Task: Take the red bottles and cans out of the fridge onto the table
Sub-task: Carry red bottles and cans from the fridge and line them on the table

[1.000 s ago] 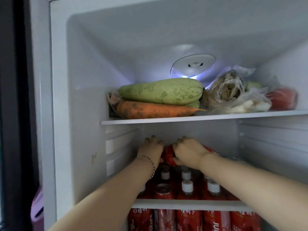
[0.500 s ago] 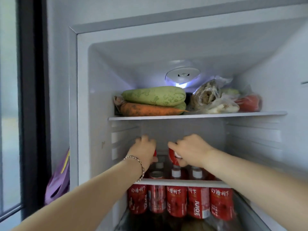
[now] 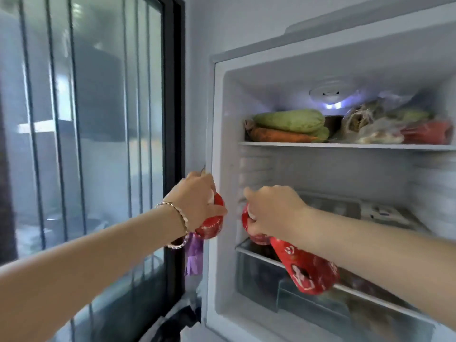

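My left hand grips a red bottle by its top, held in front of the fridge's left wall edge. A second red bottle hangs tilted from my right hand, which grips its white-capped neck just in front of the fridge opening. The bottle's body points down and to the right, below my right forearm. The open fridge fills the right half of the view. Its middle shelf shows no red drinks from this angle. The frame is motion-blurred.
The top shelf carries green squash, a carrot and bagged food. A glass drawer cover lies below my right hand. A black-framed glass door stands to the left, with a purple bag hanging beside it.
Both hands have pulled back out of the fridge, each holding a red bottle. The view has swung left, and the row of red drinks on the lower shelf has gone out of sight.
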A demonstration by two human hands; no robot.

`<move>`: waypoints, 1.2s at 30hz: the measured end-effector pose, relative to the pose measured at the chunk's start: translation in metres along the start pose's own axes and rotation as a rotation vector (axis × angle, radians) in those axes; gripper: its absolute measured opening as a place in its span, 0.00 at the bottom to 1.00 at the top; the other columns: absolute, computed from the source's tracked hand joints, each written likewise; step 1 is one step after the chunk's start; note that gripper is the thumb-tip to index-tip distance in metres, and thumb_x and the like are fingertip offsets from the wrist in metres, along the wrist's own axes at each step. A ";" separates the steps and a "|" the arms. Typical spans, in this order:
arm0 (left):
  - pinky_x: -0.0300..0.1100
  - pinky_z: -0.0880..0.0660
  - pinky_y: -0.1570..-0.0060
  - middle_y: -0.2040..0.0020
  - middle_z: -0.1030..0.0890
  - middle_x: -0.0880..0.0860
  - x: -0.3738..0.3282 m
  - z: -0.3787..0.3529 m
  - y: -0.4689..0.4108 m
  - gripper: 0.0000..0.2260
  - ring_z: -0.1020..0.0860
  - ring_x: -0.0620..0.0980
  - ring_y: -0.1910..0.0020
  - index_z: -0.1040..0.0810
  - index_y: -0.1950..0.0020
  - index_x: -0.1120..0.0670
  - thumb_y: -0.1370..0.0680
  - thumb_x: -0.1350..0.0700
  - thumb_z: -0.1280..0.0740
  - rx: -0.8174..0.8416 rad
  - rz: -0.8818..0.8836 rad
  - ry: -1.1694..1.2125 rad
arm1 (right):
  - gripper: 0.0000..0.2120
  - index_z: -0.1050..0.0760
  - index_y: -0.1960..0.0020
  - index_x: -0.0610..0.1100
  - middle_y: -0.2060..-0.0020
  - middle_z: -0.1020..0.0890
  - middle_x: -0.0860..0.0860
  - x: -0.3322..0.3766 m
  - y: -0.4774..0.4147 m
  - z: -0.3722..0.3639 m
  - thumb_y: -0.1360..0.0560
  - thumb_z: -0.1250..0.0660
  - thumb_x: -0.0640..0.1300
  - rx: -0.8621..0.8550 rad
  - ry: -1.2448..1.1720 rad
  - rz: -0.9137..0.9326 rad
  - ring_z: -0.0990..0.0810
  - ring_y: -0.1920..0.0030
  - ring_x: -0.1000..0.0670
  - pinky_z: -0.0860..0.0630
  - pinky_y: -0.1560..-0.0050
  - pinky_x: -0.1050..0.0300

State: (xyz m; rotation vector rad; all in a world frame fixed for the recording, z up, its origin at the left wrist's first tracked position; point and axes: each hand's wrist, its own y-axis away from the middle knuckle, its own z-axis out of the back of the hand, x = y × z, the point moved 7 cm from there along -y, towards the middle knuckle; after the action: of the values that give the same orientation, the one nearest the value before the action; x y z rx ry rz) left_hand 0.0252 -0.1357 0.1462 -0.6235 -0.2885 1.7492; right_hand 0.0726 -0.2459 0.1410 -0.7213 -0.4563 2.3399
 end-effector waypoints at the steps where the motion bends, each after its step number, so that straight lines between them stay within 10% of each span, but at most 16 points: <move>1: 0.43 0.26 0.48 0.51 0.29 0.52 0.017 0.004 0.019 0.16 0.29 0.51 0.54 0.27 0.49 0.55 0.29 0.47 0.28 0.033 0.066 -0.017 | 0.14 0.31 0.43 0.43 0.46 0.20 0.44 0.021 0.004 -0.004 0.27 0.36 0.46 0.052 -0.067 0.033 0.21 0.44 0.39 0.29 0.53 0.53; 7: 0.40 0.29 0.59 0.56 0.25 0.51 0.135 0.015 0.182 0.15 0.28 0.49 0.57 0.26 0.54 0.54 0.31 0.46 0.27 0.211 0.486 -0.089 | 0.09 0.37 0.56 0.45 0.54 0.20 0.44 0.190 0.052 -0.022 0.27 0.38 0.47 0.255 -0.474 0.307 0.22 0.53 0.40 0.34 0.61 0.54; 16: 0.41 0.26 0.55 0.47 0.24 0.55 0.233 0.106 0.532 0.19 0.25 0.52 0.54 0.24 0.47 0.56 0.30 0.46 0.28 0.219 1.016 -0.239 | 0.14 0.31 0.45 0.41 0.52 0.18 0.44 0.501 0.203 0.069 0.26 0.39 0.50 0.212 -0.563 0.936 0.21 0.57 0.43 0.29 0.61 0.56; 36: 0.41 0.28 0.54 0.55 0.30 0.49 0.091 0.343 1.183 0.11 0.23 0.51 0.54 0.27 0.58 0.51 0.30 0.47 0.29 -0.404 2.135 -0.396 | 0.11 0.31 0.48 0.44 0.63 0.25 0.51 0.879 0.644 0.447 0.26 0.38 0.50 0.143 -0.816 1.928 0.22 0.60 0.45 0.30 0.60 0.57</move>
State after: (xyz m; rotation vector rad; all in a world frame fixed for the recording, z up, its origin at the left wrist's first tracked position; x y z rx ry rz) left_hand -1.1477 -0.3274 -0.1881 -0.9255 -0.1899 3.9568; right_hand -1.0669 -0.1950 -0.1499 0.2397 0.4206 4.3825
